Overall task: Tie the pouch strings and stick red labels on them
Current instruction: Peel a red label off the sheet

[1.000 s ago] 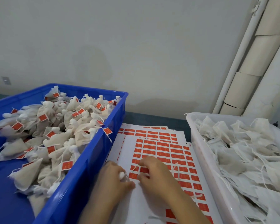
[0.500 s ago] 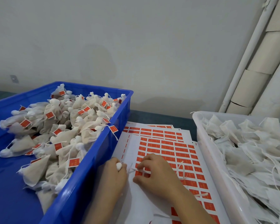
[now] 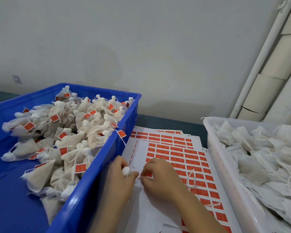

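My left hand (image 3: 119,180) grips a small white pouch; only its bunched white top (image 3: 126,170) shows between the fingers. Close beside it, my right hand (image 3: 159,178) pinches the pouch's thin white string (image 3: 138,178) between thumb and fingertips. Both hands hover over a white sheet of red labels (image 3: 183,158) lying between two bins. The body of the pouch is hidden under my left hand.
A blue crate (image 3: 97,179) at the left holds several tied pouches with red labels (image 3: 70,132). A translucent white bin (image 3: 213,148) at the right is heaped with untied pouches (image 3: 262,162). More label sheets (image 3: 158,134) lie behind. Loose string scraps (image 3: 192,180) rest on the sheet. Pale pipes (image 3: 265,64) lean at the right.
The view has tilted and shifted so the hands sit lower. My right hand's fingertips have moved closer to the left hand, now pinching the string beside the pouch top.
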The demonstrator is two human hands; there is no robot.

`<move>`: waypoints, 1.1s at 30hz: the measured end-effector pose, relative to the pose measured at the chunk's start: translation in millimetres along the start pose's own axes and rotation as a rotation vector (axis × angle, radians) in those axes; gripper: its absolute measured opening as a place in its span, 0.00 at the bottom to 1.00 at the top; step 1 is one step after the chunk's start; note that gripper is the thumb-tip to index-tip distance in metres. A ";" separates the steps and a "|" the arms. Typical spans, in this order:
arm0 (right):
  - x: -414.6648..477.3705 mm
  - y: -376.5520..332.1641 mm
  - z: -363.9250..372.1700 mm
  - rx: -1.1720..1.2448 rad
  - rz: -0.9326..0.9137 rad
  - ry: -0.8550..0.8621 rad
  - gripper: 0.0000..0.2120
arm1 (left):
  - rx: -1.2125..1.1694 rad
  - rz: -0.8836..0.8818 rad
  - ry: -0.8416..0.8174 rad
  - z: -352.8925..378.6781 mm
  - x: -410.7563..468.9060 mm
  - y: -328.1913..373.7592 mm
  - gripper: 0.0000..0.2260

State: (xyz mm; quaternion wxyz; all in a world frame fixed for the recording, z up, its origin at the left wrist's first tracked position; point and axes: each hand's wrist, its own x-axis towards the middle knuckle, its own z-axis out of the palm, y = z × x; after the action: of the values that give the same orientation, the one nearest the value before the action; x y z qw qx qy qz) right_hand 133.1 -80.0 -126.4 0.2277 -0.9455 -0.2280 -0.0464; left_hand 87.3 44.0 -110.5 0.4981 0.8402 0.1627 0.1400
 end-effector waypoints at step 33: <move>-2.6 -19.7 -15.4 0.451 0.028 -0.039 0.12 | -0.038 0.076 -0.098 -10.8 -3.8 3.3 0.05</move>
State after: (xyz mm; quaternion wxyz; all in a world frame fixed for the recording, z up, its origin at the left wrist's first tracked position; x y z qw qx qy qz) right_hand 122.2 -72.3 -105.1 0.4297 -0.8744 -0.2237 0.0274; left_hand 80.0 49.5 -102.9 0.5158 0.8419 0.1032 0.1205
